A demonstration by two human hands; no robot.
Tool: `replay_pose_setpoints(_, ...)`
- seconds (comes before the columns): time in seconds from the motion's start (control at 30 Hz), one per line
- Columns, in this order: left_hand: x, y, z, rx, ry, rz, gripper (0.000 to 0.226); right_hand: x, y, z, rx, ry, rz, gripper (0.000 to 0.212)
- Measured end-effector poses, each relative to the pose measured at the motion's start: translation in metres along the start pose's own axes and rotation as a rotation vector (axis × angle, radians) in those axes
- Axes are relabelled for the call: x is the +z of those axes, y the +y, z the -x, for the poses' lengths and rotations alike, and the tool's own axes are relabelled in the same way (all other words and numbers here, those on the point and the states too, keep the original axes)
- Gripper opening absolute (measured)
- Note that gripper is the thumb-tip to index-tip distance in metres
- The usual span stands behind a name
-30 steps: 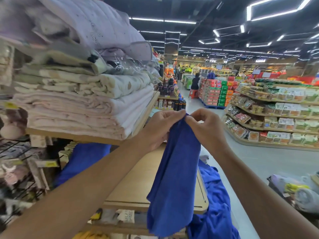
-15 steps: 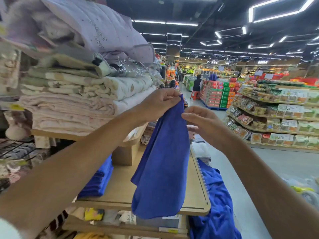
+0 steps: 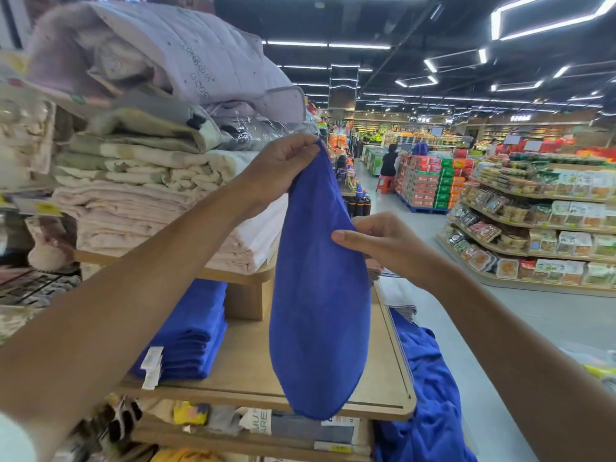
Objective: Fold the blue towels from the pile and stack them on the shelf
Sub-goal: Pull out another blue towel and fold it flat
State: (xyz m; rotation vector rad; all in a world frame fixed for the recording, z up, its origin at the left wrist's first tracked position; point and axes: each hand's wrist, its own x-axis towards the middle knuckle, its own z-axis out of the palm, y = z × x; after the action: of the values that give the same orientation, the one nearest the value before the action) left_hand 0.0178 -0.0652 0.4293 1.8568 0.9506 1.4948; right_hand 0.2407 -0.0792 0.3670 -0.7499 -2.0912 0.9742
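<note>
A blue towel (image 3: 320,305) hangs lengthwise in front of the wooden shelf (image 3: 253,375). My left hand (image 3: 283,171) pinches its top end, raised high. My right hand (image 3: 383,241) sits lower at the towel's right edge, thumb on the front and fingers behind the cloth. A stack of folded blue towels (image 3: 190,331) with white tags lies on the shelf's left side. A loose pile of blue towels (image 3: 430,395) hangs beside the shelf's right end.
Folded pale blankets and quilts (image 3: 150,181) fill the upper shelf on the left. Packaged goods sit on the shelf below (image 3: 300,428). A shop aisle runs on the right, with food shelves (image 3: 540,225) and a person far off on a red stool (image 3: 386,165).
My left hand has lifted the towel's top end higher. My right hand has left the top and slid down the right edge. The view has dropped, showing the folded stack.
</note>
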Motion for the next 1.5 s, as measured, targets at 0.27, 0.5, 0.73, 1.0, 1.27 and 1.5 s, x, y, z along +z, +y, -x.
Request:
replay_pose_setpoints(0.27, -0.031, -0.007, -0.017, 0.084, 0.289, -0.082, 0.02, -0.033, 0.026, 0.02, 0.193, -0.152, 0.256, 0.073)
replay_pose_setpoints(0.5, -0.037, -0.007, -0.018, 0.16, 0.342, -0.325, 0.014, -0.067, 0.054, 0.042, 0.245, -0.147, 0.369, 0.036)
replay_pose_setpoints(0.73, -0.039, -0.014, 0.032, 0.391, 0.423, -0.629, 0.017, -0.1, 0.073, 0.07, 0.17, 0.314, 0.285, 0.01)
replay_pose_setpoints(1.0, -0.03, -0.071, 0.12, 0.029, 0.347, -0.245, 0.03, -0.099, 0.098, 0.105, 0.211, 0.318, 0.333, 0.02)
replay_pose_setpoints(1.27, -0.055, -0.144, 0.186, -0.271, 0.173, -0.003, 0.018, -0.072, 0.134, 0.14, 0.455, 0.157, -0.354, 0.012)
replay_pose_setpoints(1.5, -0.048, -0.232, 0.219, -0.347, 0.08, -0.707, 0.014, -0.015, 0.209, 0.131, 0.693, 0.301, -0.205, 0.007)
